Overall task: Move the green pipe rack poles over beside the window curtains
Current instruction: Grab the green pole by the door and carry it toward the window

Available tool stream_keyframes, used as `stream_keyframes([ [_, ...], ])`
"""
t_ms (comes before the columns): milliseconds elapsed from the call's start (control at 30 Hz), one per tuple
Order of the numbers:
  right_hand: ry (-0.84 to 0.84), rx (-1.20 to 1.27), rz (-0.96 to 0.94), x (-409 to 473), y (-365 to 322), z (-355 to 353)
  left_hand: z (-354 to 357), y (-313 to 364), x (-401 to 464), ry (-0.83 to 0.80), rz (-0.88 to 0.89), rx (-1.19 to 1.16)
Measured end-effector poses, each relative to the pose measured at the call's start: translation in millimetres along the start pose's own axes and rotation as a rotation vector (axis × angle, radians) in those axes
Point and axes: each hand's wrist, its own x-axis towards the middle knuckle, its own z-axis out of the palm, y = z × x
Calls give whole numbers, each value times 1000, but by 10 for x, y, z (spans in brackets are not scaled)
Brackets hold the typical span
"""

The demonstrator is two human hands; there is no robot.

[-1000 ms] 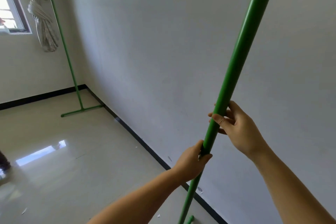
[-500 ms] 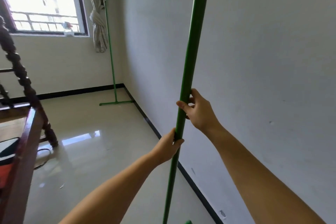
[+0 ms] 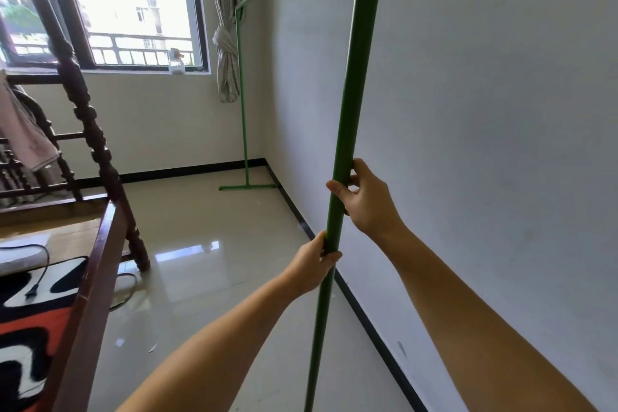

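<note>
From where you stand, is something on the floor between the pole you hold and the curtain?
Nothing visible blocks it. Both the left hand and right hand grip the near pole; the floor along the wall to the curtain looks bare. The wooden bed frame stands off to the left.

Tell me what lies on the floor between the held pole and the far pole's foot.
Bare tiled floor along the wall, head view.

Green pole (image 3: 351,94) looked smooth w/ a slight satin sheen, prob. painted metal or plastic, can't tell which. Floor (image 3: 214,278) was glossy tile, mirror-like reflections. Wall (image 3: 468,110) matt painted plaster, a few scuffs. Curtain (image 3: 227,53) was woven cloth. Bed frame (image 3: 93,144) dark turned wood, varnished, semi-gloss.
</note>
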Motion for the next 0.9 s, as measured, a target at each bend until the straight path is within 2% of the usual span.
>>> stream_keyframes([
  [533,-53,-1,-32,2007,597,738,-693,-500,1969,55,-34,34],
  [900,-39,1,-49,2575,818,964,-909,-703,2551,27,-13,32],
])
